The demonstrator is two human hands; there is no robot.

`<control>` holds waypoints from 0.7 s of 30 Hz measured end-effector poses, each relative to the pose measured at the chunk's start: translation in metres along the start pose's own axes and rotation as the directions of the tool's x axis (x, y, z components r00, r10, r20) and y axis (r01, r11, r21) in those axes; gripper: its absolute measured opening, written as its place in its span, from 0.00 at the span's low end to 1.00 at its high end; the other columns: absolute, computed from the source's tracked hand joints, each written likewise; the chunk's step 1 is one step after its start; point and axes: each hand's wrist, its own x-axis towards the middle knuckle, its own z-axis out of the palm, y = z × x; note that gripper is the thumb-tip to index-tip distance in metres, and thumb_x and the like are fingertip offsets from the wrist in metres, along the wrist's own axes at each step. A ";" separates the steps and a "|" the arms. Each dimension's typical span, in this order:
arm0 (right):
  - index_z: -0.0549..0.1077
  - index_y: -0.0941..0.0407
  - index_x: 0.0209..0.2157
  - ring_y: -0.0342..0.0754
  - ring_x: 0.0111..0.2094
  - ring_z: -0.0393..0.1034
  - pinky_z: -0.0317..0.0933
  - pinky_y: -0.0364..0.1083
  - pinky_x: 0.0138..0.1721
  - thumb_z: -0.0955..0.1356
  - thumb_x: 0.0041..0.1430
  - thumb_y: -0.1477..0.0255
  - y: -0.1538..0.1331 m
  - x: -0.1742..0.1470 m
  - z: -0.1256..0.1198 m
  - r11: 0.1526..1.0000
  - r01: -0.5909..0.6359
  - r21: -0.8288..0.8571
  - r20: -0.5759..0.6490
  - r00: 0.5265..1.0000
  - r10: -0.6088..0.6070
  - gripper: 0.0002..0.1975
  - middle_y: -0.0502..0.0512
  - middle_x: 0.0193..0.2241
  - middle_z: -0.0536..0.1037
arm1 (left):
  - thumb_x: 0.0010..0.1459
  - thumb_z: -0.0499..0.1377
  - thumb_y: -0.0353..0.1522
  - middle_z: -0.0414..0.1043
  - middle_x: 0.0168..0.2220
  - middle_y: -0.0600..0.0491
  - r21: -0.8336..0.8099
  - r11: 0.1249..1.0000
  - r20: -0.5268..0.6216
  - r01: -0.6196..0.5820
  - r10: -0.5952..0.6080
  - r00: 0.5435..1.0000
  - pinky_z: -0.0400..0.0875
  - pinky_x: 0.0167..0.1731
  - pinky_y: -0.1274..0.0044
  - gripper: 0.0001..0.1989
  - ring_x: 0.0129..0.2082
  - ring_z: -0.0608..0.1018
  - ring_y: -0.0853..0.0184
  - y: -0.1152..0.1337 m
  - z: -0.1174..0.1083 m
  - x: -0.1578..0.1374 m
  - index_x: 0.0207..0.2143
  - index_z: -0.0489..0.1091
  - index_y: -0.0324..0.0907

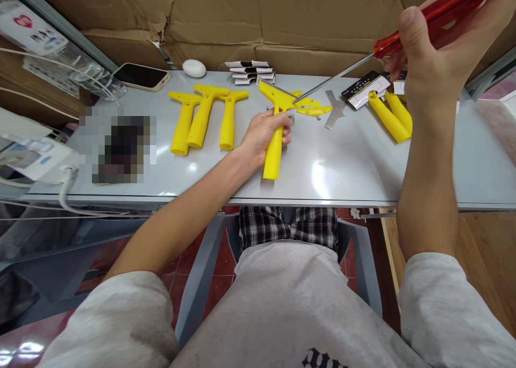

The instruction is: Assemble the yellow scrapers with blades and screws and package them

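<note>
Brown cardboard is standing behind the grey counter (355,169). Mid-frame, the left hand (262,134) is wrapping its fingers around a yellow scraper handle (274,142). At the upper right, the right hand (431,56) is gripping a red screwdriver (427,19), its tip touching the handle's wide head. 3 more yellow handles (203,118) are lying to the left.

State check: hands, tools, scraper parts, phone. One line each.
left hand: shut on yellow scraper handle
right hand: shut on red screwdriver, tip at the handle's head
three yellow handles: lying flat, side by side
metal blade: loose on table
phone: screen dark
</note>
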 end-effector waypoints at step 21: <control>0.83 0.35 0.64 0.40 0.56 0.86 0.80 0.36 0.51 0.83 0.71 0.52 -0.009 0.000 0.005 0.981 0.118 0.157 -0.060 0.992 -0.110 0.24 0.34 0.63 0.83 | 0.47 0.72 0.19 0.68 0.27 0.61 -0.021 0.998 0.034 -0.057 0.057 0.998 0.64 0.18 0.83 0.22 0.23 0.70 0.74 -0.008 -0.010 0.014 0.37 0.68 0.46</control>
